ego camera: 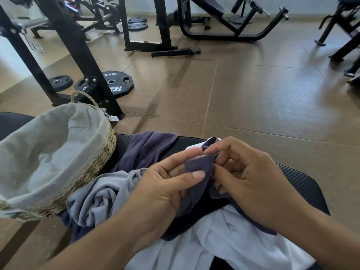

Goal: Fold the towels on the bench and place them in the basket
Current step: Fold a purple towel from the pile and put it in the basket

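Observation:
A heap of towels lies on the black bench (303,184): a dark purple towel (148,151), a light grey towel (97,201) and a white towel (229,242). My left hand (165,193) pinches an edge of the dark purple towel between thumb and fingers. My right hand (251,180) grips the same edge just to the right, fingers curled into the cloth. Both hands hover above the middle of the heap. A woven basket (91,172) with a grey cloth lining stands on the bench at the left, nothing visible inside it.
Brown tiled floor stretches beyond the bench. A black rack post (81,61) rises just behind the basket, with weight plates (115,82) on the floor beside it. More gym machines (224,20) stand at the back and another bench frame (342,32) at the far right.

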### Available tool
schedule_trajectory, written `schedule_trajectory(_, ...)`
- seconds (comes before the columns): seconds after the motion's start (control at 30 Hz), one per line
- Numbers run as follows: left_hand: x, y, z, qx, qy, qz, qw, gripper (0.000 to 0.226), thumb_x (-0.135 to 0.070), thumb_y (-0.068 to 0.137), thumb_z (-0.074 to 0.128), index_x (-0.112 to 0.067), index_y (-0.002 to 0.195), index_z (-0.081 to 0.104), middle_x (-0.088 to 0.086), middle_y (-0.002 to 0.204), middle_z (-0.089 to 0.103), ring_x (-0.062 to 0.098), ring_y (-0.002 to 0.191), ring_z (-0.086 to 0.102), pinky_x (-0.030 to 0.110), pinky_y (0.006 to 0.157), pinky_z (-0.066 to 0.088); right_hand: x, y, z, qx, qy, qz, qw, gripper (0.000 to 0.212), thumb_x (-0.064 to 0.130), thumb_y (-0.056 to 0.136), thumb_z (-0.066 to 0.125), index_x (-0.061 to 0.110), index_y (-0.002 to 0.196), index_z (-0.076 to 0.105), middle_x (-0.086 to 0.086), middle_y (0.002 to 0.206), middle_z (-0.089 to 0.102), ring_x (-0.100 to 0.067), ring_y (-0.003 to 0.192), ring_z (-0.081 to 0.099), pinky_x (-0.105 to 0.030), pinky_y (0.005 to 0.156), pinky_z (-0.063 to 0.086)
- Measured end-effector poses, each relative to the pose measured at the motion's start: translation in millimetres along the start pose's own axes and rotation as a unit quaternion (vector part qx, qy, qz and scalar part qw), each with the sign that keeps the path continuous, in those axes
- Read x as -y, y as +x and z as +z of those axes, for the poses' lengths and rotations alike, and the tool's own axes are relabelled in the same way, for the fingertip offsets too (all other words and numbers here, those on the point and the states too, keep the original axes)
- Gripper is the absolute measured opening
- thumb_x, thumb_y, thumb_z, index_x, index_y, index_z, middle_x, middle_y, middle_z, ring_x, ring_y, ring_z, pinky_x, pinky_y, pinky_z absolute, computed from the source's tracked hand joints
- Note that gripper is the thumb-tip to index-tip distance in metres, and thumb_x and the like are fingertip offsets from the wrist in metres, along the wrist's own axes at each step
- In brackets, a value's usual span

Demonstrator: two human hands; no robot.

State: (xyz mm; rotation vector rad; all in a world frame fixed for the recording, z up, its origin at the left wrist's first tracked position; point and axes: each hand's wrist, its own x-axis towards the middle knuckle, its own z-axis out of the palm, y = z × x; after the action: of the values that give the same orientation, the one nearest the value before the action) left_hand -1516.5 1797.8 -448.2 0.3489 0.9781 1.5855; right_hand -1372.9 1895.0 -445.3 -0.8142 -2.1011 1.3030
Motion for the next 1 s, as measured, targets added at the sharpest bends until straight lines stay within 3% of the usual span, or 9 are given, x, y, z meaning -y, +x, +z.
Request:
schedule_trajectory(0.17, 0.9, 4.4, -3.2, -0.054, 0.082, 0.06, 0.993, 0.028, -0.002, 0.063, 0.072, -0.012, 0.087, 0.083, 0.016, 0.094, 0.078, 0.016, 0.084, 0.076, 0.018, 0.07, 0.059, -4.5, 6.4, -3.3, -0.028, -0.03, -0.003, 0.999, 0.023, 0.013, 0.082, 0.075, 0.033, 0.086, 0.065, 0.007, 0.079, 0.071, -0.012, 0.067, 0.065, -0.018, 0.063, 0.05)
schedule_trajectory(0.33, 5.0, 8.8, -6.8, -0.095, 0.104, 0.068, 0.988, 0.014, -0.014, 0.057, 0.078, -0.018, 0.07, 0.079, 0.009, 0.078, 0.077, 0.015, 0.074, 0.075, 0.023, 0.077, 0.059, -6.2, 7.2, -1.7, -0.015, -0.057, 0.007, 0.998, 0.02, 0.016, 0.083, 0.08, 0.028, 0.077, 0.064, 0.009, 0.075, 0.069, -0.003, 0.058, 0.06, -0.011, 0.058, 0.045)
schedule_trajectory(0.4, 5.4, 8.6, -6.3, -0.097, 0.106, 0.067, 0.987, 0.015, -0.017, 0.054, 0.079, -0.017, 0.069, 0.078, 0.008, 0.075, 0.076, 0.015, 0.073, 0.073, 0.025, 0.08, 0.058, -7.2, 6.8, -1.2, -0.005, -0.045, 0.012, 0.999, 0.019, 0.016, 0.086, 0.078, 0.028, 0.077, 0.067, 0.008, 0.07, 0.07, -0.004, 0.055, 0.06, -0.015, 0.058, 0.049)
schedule_trajectory(0.5, 5.2, 6.6, -5.8, -0.105, 0.1, 0.064, 0.987, 0.011, -0.015, 0.056, 0.077, -0.018, 0.067, 0.078, 0.005, 0.072, 0.074, 0.012, 0.069, 0.071, 0.02, 0.072, 0.058, -6.8, 5.9, -0.1, -0.001, -0.037, 0.011, 0.999, 0.013, 0.022, 0.09, 0.074, 0.031, 0.081, 0.07, 0.003, 0.067, 0.07, -0.012, 0.057, 0.064, -0.039, 0.062, 0.061)
schedule_trajectory(0.53, 4.8, 6.5, -5.2, -0.112, 0.095, 0.063, 0.987, 0.009, -0.014, 0.058, 0.076, -0.018, 0.066, 0.077, 0.004, 0.071, 0.074, 0.011, 0.067, 0.071, 0.019, 0.069, 0.058, -6.2, 5.7, 0.3, 0.0, -0.031, 0.01, 0.999, 0.012, 0.023, 0.09, 0.072, 0.032, 0.082, 0.071, 0.002, 0.067, 0.07, -0.014, 0.058, 0.065, -0.04, 0.061, 0.061)
schedule_trajectory(0.67, 2.5, 6.4, -3.2, -0.127, 0.099, 0.069, 0.985, 0.013, -0.013, 0.064, 0.07, -0.013, 0.077, 0.068, -0.002, 0.062, 0.068, 0.004, 0.054, 0.065, 0.013, 0.052, 0.053, -5.1, 5.3, -1.3, 0.024, 0.007, 0.012, 1.0, 0.02, 0.012, 0.09, 0.073, 0.032, 0.096, 0.071, 0.007, 0.08, 0.073, -0.016, 0.067, 0.068, -0.033, 0.058, 0.061)
schedule_trajectory(0.77, 2.1, 5.0, -3.1, -0.111, 0.112, 0.082, 0.984, 0.014, -0.012, 0.067, 0.069, -0.011, 0.081, 0.065, -0.003, 0.058, 0.066, 0.003, 0.05, 0.062, 0.013, 0.047, 0.049, -5.4, 5.3, -3.1, 0.031, 0.009, 0.012, 0.999, 0.034, 0.009, 0.086, 0.077, 0.037, 0.105, 0.069, 0.004, 0.084, 0.073, -0.016, 0.069, 0.069, -0.035, 0.061, 0.063)
schedule_trajectory(0.87, 2.9, 3.8, -3.3, -0.095, 0.112, 0.092, 0.985, 0.014, -0.012, 0.068, 0.07, -0.01, 0.082, 0.067, 0.001, 0.063, 0.071, 0.006, 0.056, 0.067, 0.014, 0.051, 0.052, -5.7, 5.8, -3.7, 0.042, -0.011, 0.003, 0.999, 0.032, 0.013, 0.086, 0.079, 0.039, 0.103, 0.071, 0.005, 0.084, 0.073, -0.015, 0.068, 0.068, -0.038, 0.069, 0.062)
schedule_trajectory(1.0, 7.9, 3.0, -6.8, -0.069, 0.12, 0.092, 0.986, 0.014, -0.012, 0.066, 0.075, -0.013, 0.08, 0.079, 0.01, 0.085, 0.079, 0.014, 0.08, 0.076, 0.018, 0.067, 0.057, -7.6, 6.7, -6.4, 0.029, -0.045, -0.011, 0.999, 0.028, 0.018, 0.084, 0.082, 0.04, 0.098, 0.072, 0.007, 0.084, 0.072, -0.013, 0.073, 0.068, -0.023, 0.07, 0.055)
